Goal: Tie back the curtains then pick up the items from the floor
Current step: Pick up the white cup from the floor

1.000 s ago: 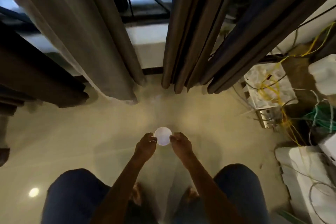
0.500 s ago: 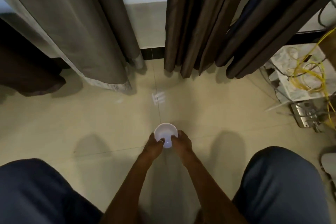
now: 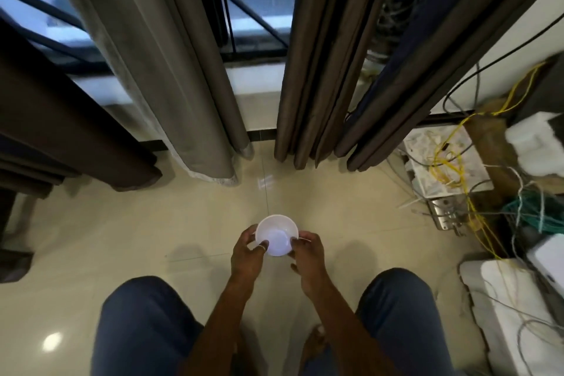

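Our left thumb (image 3: 263,243) hooks over the near rim of the small white bowl (image 3: 276,234), with the other left fingers curled round its outer wall. On the opposite side our right fingers (image 3: 300,239) press together against the wall, so the bowl is pinched between both hands. Our left hand (image 3: 247,255) and right hand (image 3: 308,256) sit close together, both forearms reaching forward from between our knees in blue jeans (image 3: 143,327).

We hold the bowl open side up, tilted a little toward us, above the cream floor tiles (image 3: 122,238); whether its base touches the floor we cannot tell. Beyond the bowl, a grey curtain (image 3: 171,70) hangs to its far left and a brown curtain (image 3: 314,70) to its far right, both hems reaching the floor, with a window (image 3: 256,0) showing in the gap between them. Right of the bowl, well apart from it, lies a tangle of yellow cables (image 3: 451,162) over a white box (image 3: 439,162), and nearer us on that side are white foam blocks (image 3: 503,314). A bare foot (image 3: 316,342) shows under our right forearm.
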The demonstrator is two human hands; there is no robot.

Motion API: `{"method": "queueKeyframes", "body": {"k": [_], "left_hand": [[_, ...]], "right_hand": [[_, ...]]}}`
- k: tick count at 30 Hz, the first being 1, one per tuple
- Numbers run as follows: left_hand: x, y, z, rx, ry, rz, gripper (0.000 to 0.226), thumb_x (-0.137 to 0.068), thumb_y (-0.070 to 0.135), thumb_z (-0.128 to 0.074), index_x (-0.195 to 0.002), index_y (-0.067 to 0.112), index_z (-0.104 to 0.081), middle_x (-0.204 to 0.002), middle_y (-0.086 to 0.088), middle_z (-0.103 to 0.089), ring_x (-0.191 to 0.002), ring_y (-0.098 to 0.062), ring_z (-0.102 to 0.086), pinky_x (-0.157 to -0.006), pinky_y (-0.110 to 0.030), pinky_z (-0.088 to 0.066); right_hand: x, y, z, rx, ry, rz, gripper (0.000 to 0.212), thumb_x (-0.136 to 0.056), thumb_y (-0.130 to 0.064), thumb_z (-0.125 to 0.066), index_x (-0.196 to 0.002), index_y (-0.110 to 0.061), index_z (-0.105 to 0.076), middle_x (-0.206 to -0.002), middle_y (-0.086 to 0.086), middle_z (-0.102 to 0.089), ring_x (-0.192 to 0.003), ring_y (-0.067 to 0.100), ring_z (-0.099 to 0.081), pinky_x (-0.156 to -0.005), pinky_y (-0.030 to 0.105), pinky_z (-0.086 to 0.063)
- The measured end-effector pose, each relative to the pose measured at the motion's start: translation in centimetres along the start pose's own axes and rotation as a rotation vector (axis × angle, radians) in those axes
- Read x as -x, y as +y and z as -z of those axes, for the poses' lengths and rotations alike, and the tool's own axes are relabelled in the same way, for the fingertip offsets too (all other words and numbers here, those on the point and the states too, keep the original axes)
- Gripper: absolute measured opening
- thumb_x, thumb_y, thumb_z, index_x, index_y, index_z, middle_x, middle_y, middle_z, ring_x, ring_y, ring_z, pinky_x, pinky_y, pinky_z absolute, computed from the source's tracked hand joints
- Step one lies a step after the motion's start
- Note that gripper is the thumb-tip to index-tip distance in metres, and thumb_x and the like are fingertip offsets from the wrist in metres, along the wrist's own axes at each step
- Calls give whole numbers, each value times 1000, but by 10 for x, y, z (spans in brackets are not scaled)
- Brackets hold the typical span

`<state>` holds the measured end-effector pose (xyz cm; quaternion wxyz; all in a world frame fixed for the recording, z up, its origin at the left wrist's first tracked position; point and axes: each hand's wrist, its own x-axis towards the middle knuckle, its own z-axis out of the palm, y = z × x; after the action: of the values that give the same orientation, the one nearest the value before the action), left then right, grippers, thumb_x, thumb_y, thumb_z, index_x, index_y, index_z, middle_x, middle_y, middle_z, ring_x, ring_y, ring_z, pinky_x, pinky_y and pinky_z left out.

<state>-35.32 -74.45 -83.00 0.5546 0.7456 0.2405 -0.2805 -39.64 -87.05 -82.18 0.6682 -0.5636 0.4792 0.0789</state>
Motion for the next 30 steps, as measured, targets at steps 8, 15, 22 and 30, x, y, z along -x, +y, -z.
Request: {"method": "queueKeyframes", "body": {"k": [8,15,22,30], "left_hand": [[170,130,36,214,-140,78,43,-96,8,-56,-132,31,-53,-130,-8,-56,-112,-38,-60,-74,-34,-55],[316,221,65,330,-101,77,43,-99,14,-55,-140,27,-49,-129,-3,-52,-109,-28,-58,-68,-30,-54],[380,247,80,224,-42,30,44,-101,21,-53,-143,30,-46,-142,-7,-51,-117,-33,-57,-70,-32,-55],[390,253,96,213,-26,-87,42,-97,26,-61,-138,26,-52,-134,-3,-58,-112,-28,-63,-76,-30,-58]], "right_hand": [[158,-115,40,-133,2,-23,21,-93,-10,-60,-110,-23,-57,-121,10,-60,-110,30,-59,-77,37,-56],[291,-200,73,-114,-39,-17,24,-95,-19,-63,-117,-25,-57,-126,10,-60,-113,32,-59,-91,43,-57],[363,-223,88,-198,-80,-58,30,-96,-18,-64,-126,-17,-60,-125,12,-64,-111,33,-63,-95,46,-55],[376,-234,79,-232,-106,-18,30,-97,-17,-62,-127,-17,-62,-126,11,-64,-110,33,-65,-91,41,-57]]}}
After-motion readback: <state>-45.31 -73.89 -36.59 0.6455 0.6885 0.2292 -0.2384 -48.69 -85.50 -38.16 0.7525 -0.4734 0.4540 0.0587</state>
